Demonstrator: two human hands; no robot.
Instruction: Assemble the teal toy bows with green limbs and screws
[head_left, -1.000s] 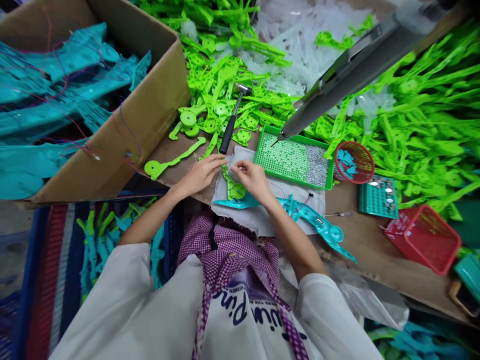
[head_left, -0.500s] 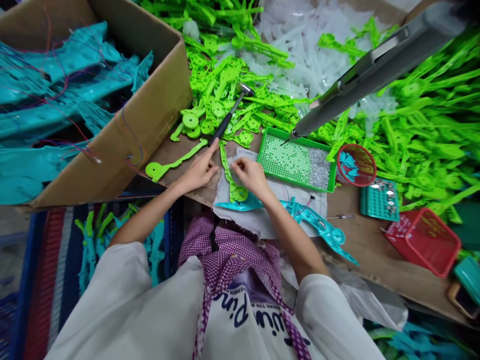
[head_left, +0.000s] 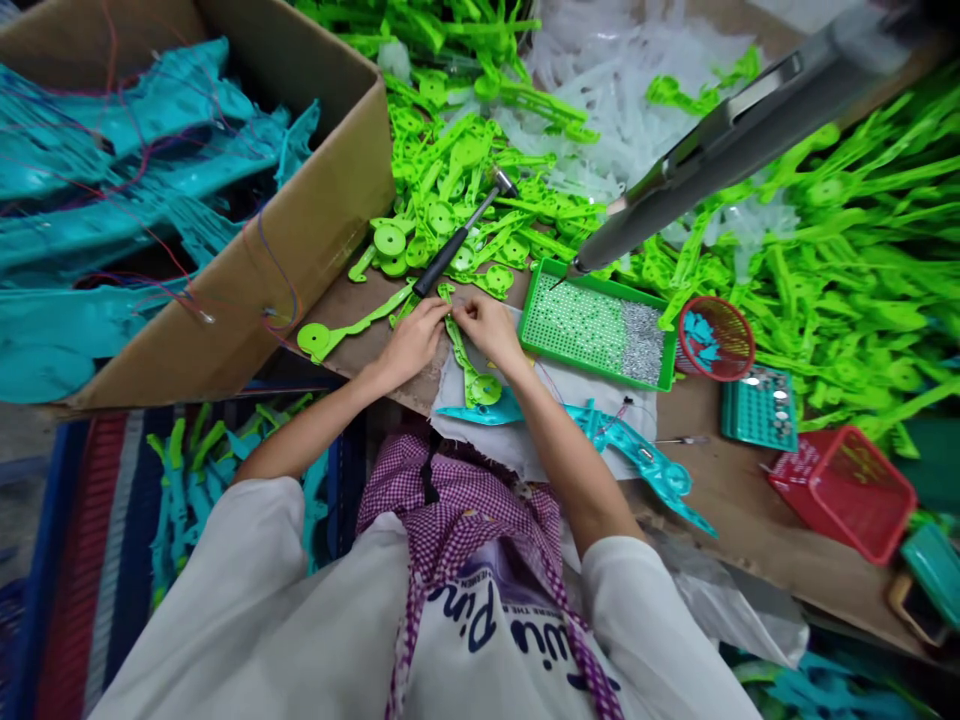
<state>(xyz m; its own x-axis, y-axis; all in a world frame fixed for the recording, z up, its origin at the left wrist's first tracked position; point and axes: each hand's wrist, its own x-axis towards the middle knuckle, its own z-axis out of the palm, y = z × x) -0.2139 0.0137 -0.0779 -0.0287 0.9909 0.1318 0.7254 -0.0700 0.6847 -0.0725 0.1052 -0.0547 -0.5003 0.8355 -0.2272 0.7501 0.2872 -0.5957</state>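
A bright green long plastic part (head_left: 470,368) with a round end lies on the white cloth (head_left: 453,388). My left hand (head_left: 417,338) is closed at its far narrow end, fingertips pressed on it. My right hand (head_left: 486,328) is pinched at the same end, fingertips almost meeting those of the left. Whatever sits in that pinch is too small to make out. Just beyond the left fingers rests a hammer (head_left: 456,245) with a black handle, on the green parts. A turquoise plastic shell (head_left: 637,448) with thin wires lies on the cloth, partly under my right forearm.
A grey pen-shaped tool (head_left: 660,185) hangs above a green tray (head_left: 534,345) of small metal pieces. Red baskets (head_left: 739,345) and a teal tray (head_left: 739,425) stand to the right. Green parts (head_left: 840,220) pile behind. A cardboard box (head_left: 300,235) stands left.
My left hand has left the hammer handle and closed at the green part's far end. My right hand has moved slightly away from me to meet it there.
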